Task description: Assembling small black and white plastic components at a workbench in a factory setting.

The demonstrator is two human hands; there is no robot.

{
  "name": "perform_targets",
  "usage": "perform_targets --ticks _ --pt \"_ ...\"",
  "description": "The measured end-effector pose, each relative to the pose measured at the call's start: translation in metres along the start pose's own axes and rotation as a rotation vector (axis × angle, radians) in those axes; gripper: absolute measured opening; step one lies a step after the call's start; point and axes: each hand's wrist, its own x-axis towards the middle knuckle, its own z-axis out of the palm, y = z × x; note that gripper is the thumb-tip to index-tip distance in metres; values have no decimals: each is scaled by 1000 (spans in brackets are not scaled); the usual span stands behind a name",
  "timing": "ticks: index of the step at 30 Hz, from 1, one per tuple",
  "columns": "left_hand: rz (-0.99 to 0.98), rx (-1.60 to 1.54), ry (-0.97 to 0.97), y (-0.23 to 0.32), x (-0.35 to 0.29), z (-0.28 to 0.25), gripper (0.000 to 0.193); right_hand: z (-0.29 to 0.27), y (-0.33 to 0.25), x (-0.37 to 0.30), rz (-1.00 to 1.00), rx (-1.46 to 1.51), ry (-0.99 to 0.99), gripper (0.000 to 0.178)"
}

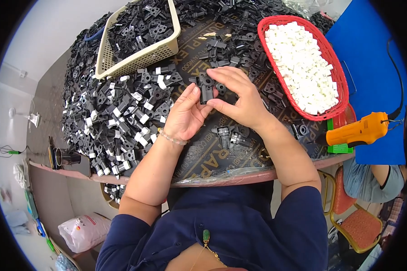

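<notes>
Black plastic fitting (206, 94): one, held between both hands above the table (192, 168). Long axis: roughly toward and away from the wearer; lobed end away, barrel end toward the body. Left hand (185, 116): thumb alongside, fingers grasping from the left and beneath. Right hand (246, 100): grasping, fingers arched over the far end, thumb by the barrel; exact contact partly hidden. Handling, as judged: best steadied by the left fingers, any push kept in line with the axis, thumbs clear of the ends. Adjacent: loose black fittings (224, 135), nearer the wearer. Left: white-tipped fittings (122, 113), heaped. Right: red basket (343, 86), white pieces (303, 67) inside.
</notes>
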Motion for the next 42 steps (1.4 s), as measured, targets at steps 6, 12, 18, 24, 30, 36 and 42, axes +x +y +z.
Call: perform_targets --ticks 6,12,18,24,30,36,42 --pt "38 37 -31 -2 1 -5 32 -2 -4 2 -9 -128 -75 61" --pt "74 235 -108 -4 -4 10 36 -11 -7 3 -108 -332 -95 56" --pt "123 698 -42 -9 -7 9 32 -19 5 3 267 127 -86 39" --pt "208 910 -9 -15 -8 5 24 -27 9 3 630 587 -209 20" --pt "251 931 5 -13 -9 5 22 -33 -6 4 562 504 -201 20" --pt "152 571 54 -10 -9 4 13 -106 6 4 590 -424 35 20" --pt "166 332 13 -4 -3 3 42 -164 68 -38 963 -1033 -282 17"
